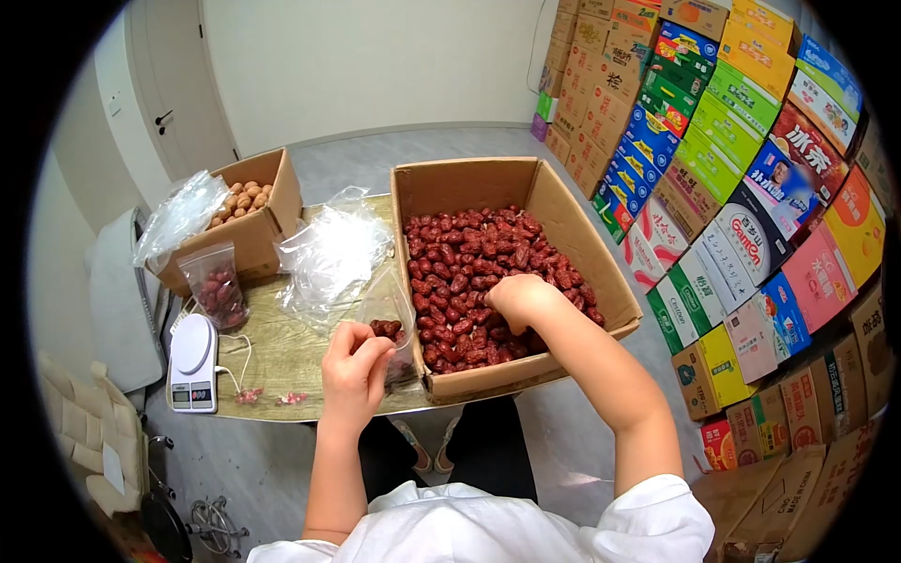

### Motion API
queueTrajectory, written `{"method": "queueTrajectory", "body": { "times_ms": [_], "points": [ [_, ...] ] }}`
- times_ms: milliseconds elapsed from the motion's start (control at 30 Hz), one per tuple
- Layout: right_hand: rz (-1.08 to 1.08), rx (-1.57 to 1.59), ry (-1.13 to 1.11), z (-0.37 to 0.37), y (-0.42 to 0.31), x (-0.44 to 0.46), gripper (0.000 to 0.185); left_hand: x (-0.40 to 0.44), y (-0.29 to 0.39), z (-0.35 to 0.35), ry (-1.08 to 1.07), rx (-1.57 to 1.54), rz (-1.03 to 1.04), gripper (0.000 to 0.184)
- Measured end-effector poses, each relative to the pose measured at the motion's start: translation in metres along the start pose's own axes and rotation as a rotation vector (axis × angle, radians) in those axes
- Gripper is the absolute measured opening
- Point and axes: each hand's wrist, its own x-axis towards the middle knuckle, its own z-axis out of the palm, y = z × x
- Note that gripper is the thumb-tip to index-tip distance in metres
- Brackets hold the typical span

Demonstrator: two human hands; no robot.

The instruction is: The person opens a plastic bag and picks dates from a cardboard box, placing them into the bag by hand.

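Observation:
My left hand pinches the rim of a clear plastic bag at the table's front edge. A few red dates show at the bag's mouth, and more lie lower down inside. Over the open cardboard box, my right hand reaches down with curled fingers into a heap of dried red dates. Its fingertips are partly hidden among the dates it grasps.
Loose clear bags lie left of the box. A filled bag of dates stands by a kitchen scale. Behind it, a carton holds walnuts. Stacked cartons line the right side; an office chair stands at left.

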Motion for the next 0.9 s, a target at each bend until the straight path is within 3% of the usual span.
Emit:
{"method": "queueTrajectory", "body": {
  "times_ms": [100,267,333,467,533,567,633,667,767,800,900],
  "points": [
    [-0.011,0.063,0.059,-0.002,0.001,-0.004,0.037,0.001,0.001,0.0,-0.001,0.002,0.0,0.014],
    [-0.03,0.211,0.426,0.01,0.01,0.016,0.022,0.001,0.001,0.002,0.003,-0.001,0.002,0.015],
    [-0.032,0.274,0.472,0.008,0.013,0.015,0.023,0.001,0.002,0.001,-0.001,0.002,0.0,0.015],
    [-0.299,0.787,0.978,-0.016,0.008,0.002,0.028,0.0,0.001,0.001,0.0,0.011,-0.008,0.015],
    [-0.361,1.189,0.966,-0.04,-0.006,-0.016,0.031,0.0,0.0,0.001,0.001,0.008,-0.006,0.015],
    [-0.369,1.191,0.968,-0.046,-0.013,-0.016,0.031,-0.001,-0.002,0.002,-0.004,-0.006,-0.019,0.015],
    [-0.726,1.545,0.834,-0.054,-0.027,-0.013,0.035,0.0,-0.001,0.002,-0.004,0.0,-0.011,0.015],
    [-0.799,1.576,0.778,-0.058,-0.036,-0.014,0.035,0.001,0.0,0.002,-0.005,-0.001,-0.003,0.016],
    [-0.76,1.092,0.937,-0.069,-0.053,-0.019,0.032,0.001,0.0,0.002,-0.003,0.015,0.009,0.016],
    [-0.85,0.849,1.158,-0.067,-0.057,-0.008,0.033,0.001,0.0,0.001,-0.002,0.021,0.008,0.016],
    [-0.888,0.726,1.18,-0.06,-0.071,0.003,0.031,0.0,-0.001,0.0,-0.005,0.022,0.005,0.016]
  ]
}}
